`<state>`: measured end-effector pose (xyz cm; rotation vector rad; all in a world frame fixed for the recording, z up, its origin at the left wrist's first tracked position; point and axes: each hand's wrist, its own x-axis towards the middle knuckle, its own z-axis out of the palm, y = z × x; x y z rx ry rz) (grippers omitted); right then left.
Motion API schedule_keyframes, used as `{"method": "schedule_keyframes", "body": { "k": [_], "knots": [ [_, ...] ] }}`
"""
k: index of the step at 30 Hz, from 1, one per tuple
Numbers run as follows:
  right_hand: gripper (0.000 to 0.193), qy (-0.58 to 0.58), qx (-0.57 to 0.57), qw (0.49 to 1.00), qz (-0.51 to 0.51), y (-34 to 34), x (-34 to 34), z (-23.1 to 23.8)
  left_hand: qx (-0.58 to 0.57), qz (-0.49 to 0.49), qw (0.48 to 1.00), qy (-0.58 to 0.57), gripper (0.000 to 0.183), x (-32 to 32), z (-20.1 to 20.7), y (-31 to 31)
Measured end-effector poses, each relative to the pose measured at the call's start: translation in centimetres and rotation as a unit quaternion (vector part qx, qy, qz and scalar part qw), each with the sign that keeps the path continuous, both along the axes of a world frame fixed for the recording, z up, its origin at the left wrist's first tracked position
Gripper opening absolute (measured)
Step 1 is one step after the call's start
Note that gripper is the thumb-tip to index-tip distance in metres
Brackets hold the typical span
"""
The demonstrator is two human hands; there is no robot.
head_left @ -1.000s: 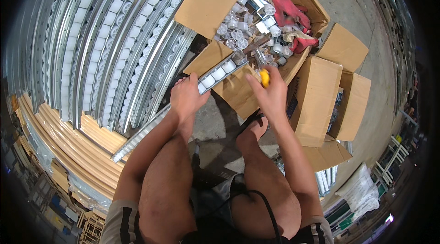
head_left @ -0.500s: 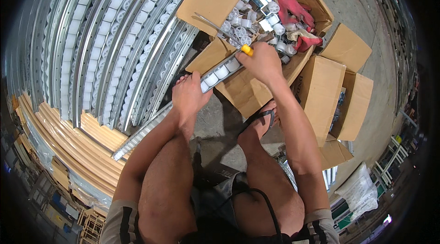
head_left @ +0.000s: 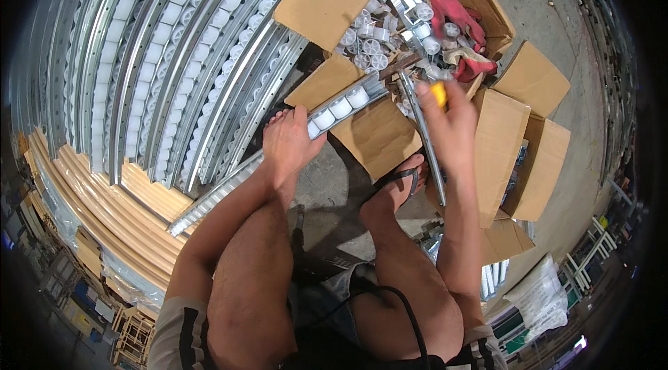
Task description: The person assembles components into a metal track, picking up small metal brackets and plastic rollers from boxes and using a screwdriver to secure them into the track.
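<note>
In the head view, a concrete floor (head_left: 536,19) spreads around a large open carton (head_left: 334,5); left of the carton stand rows of stacked rails (head_left: 149,50) with white wheels, and farther left and nearer the person lie orange pipes (head_left: 104,213); a smaller carton (head_left: 497,147) sits to its right, on the near side; inside it are loose white rollers (head_left: 379,62) and red-and-cream gloves (head_left: 445,12).

The roller track (head_left: 341,107) lies left of and in front of the large carton, its upper end over the carton's near flap, which perhaps props it; the left hand (head_left: 289,140) wraps its fingers round the track, seemingly to steady it; its long axis runs diagonally, from lower left up toward the carton's contents.

The right hand (head_left: 454,126), by the carton's near right corner, has its blurred fingers curled round a yellow handle (head_left: 438,94); a thin metal bar (head_left: 423,140) slants from the carton toward the person, just beside that hand; whether the fingers touch it, one cannot tell.
</note>
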<state>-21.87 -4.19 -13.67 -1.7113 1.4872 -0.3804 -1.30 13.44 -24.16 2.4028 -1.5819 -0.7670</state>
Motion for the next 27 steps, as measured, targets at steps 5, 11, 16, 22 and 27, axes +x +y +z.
{"method": "schedule_keyframes", "body": {
  "k": [5,11,16,22,27],
  "knots": [
    [0.026,-0.079,0.091,0.992,0.024,3.8,0.5,-3.5,-0.003,-0.005,1.000,-0.002,0.049,-0.4,0.3,-0.1],
    [0.021,-0.077,0.030,0.990,0.113,3.3,4.3,-6.3,0.011,0.008,1.000,0.005,0.052,-0.4,0.4,-0.1],
    [0.019,-0.030,-0.034,0.987,0.152,3.1,5.1,-7.3,-0.069,-0.008,0.998,-0.008,0.056,-0.4,-0.3,0.5],
    [0.022,-0.005,0.006,0.974,0.226,1.2,4.9,-6.5,-0.223,-0.040,0.974,-0.030,0.059,-0.2,3.9,-1.7],
    [0.023,0.027,0.050,0.962,0.269,0.2,5.4,-5.6,-0.249,-0.044,0.961,0.113,0.043,0.2,2.1,-5.0]
  ]
}}
